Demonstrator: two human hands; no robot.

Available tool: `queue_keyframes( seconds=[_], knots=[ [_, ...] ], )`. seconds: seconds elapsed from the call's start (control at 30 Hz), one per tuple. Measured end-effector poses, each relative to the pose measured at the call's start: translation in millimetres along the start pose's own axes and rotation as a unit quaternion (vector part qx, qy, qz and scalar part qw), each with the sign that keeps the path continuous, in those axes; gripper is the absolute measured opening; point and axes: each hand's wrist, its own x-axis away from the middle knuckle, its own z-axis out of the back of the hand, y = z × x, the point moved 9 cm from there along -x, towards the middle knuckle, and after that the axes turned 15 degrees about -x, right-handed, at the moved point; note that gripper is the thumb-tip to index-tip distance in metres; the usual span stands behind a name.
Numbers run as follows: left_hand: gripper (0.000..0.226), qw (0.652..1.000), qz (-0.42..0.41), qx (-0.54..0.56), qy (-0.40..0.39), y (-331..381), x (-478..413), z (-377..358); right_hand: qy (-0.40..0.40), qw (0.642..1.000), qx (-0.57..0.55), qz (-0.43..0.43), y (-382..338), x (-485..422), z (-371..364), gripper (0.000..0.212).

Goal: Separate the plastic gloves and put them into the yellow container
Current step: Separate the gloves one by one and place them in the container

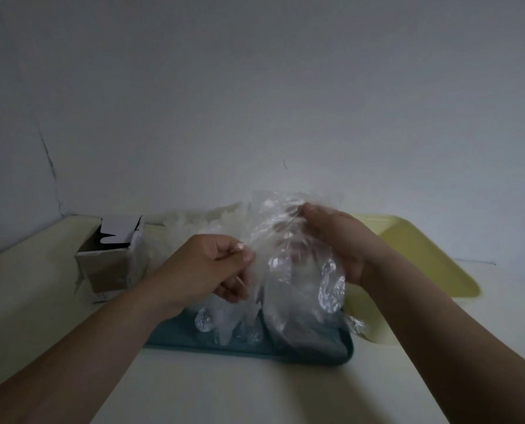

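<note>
Over a pale table [255,393], pinching the gloves [291,270] in the left hand [206,267], clutching the bunch in the curled right hand [340,240]; may drag clinging layers out together.

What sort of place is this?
Probably a plain indoor work table against a bare wall, set up for sorting: a teal tray, a yellow container, an opened cardboard box and plastic gloves.
</note>
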Motion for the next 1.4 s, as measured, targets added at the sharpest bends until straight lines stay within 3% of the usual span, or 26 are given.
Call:
queue_keyframes(
  seconds=[0.2,0.27,0.33,0.4,0.5,0.57,0.63,0.7,0.8,0.87,1.03,1.1,1.17,1.23,1.3,1.4],
  knots=[
    [0.01,0.978,0.088,-0.144,-0.12,-27,18,4,0.041,0.999,0.007,0.032,-21,-1,14,0.036],
    [0.014,0.988,0.064,-0.139,-0.034,-14,11,24,0.024,0.998,0.056,0.033,-28,4,13,0.036],
    [0.033,0.987,-0.007,-0.09,0.132,15,5,52,-0.01,0.996,0.082,0.021,-30,10,9,0.035],
    [0.064,0.969,-0.054,-0.112,0.214,43,5,60,-0.046,0.995,0.087,0.004,-29,15,2,0.036],
    [0.095,0.987,-0.047,-0.114,0.108,56,-17,26,-0.075,0.993,0.089,-0.006,-25,17,-3,0.037],
    [0.086,0.999,-0.026,-0.024,0.03,52,-31,3,-0.084,0.993,0.081,-0.005,-22,17,-5,0.038],
    [0.058,0.999,-0.021,0.043,0.008,50,-39,-7,-0.096,0.993,0.073,-0.005,-18,18,-5,0.039],
    [0.031,0.998,-0.024,0.059,0.029,49,-43,-7,-0.108,0.987,0.117,-0.001,-14,19,-1,0.04],
    [0.019,0.995,-0.027,0.062,0.078,46,-46,6,-0.109,0.972,0.207,-0.004,-3,18,8,0.032],
    [0.013,0.993,-0.035,0.046,0.103,50,-46,19,-0.107,0.978,0.172,-0.04,9,18,12,0.022],
    [0.009,0.962,-0.018,0.127,0.242,49,-37,66,-0.071,0.984,0.107,-0.125,21,20,22,0.023],
    [0.011,0.959,-0.002,0.12,0.258,45,-34,75,-0.058,0.982,0.147,-0.106,12,18,18,0.056],
    [0.011,0.968,0.003,0.095,0.232,44,-34,73,-0.022,0.981,0.191,-0.019,-11,14,15,0.1],
    [0.016,0.977,-0.005,0.068,0.201,49,-31,67,0.044,0.973,0.215,0.072,-39,13,11,0.121],
    [0.021,0.984,-0.014,0.057,0.171,56,-28,57,0.072,0.949,0.281,0.12,-57,9,2,0.118],
    [0.021,0.99,-0.038,0.083,0.108,73,-29,38,0.019,0.96,0.273,0.05,-51,-4,-4,0.087]
  ],
)
